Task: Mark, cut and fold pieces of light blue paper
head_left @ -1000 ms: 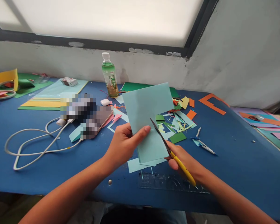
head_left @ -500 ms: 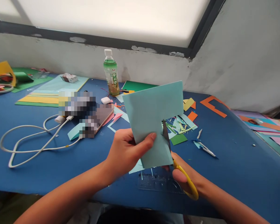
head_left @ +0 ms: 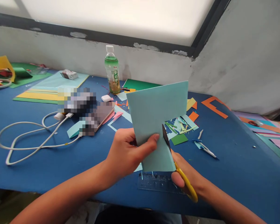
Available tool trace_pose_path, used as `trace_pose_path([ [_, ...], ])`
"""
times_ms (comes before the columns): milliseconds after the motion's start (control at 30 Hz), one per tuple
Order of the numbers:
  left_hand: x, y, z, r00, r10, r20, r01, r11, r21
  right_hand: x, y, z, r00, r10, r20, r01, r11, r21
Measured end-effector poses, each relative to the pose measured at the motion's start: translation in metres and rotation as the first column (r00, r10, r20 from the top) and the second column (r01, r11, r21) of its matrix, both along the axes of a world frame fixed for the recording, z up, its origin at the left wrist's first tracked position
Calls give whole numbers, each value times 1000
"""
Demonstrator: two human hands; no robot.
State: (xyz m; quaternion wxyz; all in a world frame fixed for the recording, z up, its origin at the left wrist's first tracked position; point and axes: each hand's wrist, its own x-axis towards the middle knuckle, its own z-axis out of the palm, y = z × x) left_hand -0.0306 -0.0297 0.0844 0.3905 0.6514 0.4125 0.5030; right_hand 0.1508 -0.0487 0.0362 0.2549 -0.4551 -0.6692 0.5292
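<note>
the light blue paper [head_left: 154, 109] is up off the blue table [head_left: 235, 168], to the right of the bottle [head_left: 112, 76] and nearer the person. the left hand [head_left: 130, 151] is closed on its lower part, thumb pressed on the front face (the fingers behind are hidden). the right hand [head_left: 188, 169], farther right of the bottle, is curled round the yellow-handled scissors [head_left: 186, 180], whose dark blade lies along the paper's lower right edge; how wide the blades stand apart, i can't tell. as for progress, the paper already lacks its lower right portion, so a broad top steps in to a narrower bottom. no drawn line shows on it, so whether any cutting is left is unclear. right of the bottle, a green scrap [head_left: 179, 139] lies beside other offcuts, and a clear ruler [head_left: 151, 183] lies nearer the person.
</note>
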Motion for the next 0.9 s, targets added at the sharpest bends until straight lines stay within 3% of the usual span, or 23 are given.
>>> trace_pose_path([
  [300,3,0,-5,999,36,36,-37,999,33,2,-5,-28,1000,4,-14,-3,995,99],
  [467,4,-2,-5,996,23,86,-21,999,-24,2,-7,-27,1000,14,-17,-11,985,171],
  [900,6,-2,-6,991,10,136,4,994,-105,-4,-8,-29,997,4,-79,9,987,163],
])
